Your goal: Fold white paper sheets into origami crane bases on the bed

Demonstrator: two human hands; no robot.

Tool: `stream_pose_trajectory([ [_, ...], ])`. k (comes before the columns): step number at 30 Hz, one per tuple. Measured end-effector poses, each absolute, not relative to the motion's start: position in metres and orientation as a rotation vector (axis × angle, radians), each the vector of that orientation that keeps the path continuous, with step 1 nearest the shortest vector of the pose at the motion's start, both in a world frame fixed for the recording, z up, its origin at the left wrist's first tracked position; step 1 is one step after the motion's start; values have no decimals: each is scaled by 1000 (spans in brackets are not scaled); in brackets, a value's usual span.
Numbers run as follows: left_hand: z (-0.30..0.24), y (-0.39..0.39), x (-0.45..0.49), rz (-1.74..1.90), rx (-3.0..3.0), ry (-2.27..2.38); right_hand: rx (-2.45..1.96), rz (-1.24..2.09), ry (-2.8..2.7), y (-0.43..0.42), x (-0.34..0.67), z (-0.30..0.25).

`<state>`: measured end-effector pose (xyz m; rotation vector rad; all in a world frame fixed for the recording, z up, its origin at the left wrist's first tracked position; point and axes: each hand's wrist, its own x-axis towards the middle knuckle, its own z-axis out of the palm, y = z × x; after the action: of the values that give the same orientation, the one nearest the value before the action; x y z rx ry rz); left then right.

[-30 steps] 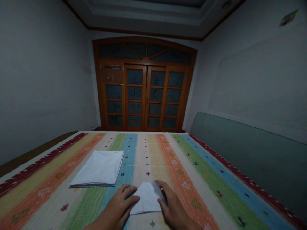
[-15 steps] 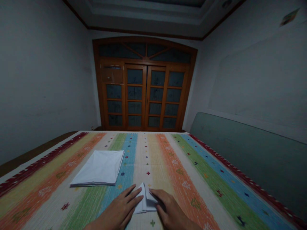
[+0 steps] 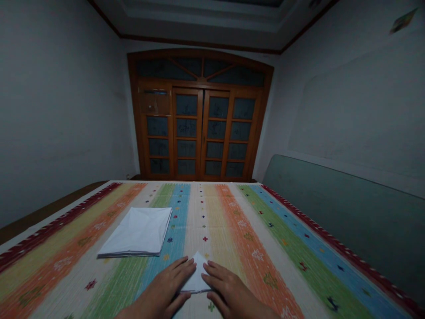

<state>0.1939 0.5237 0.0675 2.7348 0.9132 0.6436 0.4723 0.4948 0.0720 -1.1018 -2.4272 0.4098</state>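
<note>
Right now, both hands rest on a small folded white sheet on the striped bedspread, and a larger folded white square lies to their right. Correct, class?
Wrong side: the larger folded white square lies left of the left hand and right hand, as the head view shows. Both rest on the small folded white sheet on the striped bedspread.

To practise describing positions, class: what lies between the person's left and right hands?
In the head view, a folded white cloth lies between the left hand and right hand, on the striped bedspread.

A home bedroom with striped bedspread (image 3: 262, 266)
</note>
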Motion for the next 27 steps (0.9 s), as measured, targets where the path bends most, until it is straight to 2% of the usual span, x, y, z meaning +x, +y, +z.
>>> stream_pose_trajectory([
  [15, 65, 528, 196, 756, 2800, 1034, -1015, 342, -2258, 501, 468, 62],
  [27, 64, 527, 205, 973, 2915, 959, -1017, 307, -2228, 500, 463, 69],
])
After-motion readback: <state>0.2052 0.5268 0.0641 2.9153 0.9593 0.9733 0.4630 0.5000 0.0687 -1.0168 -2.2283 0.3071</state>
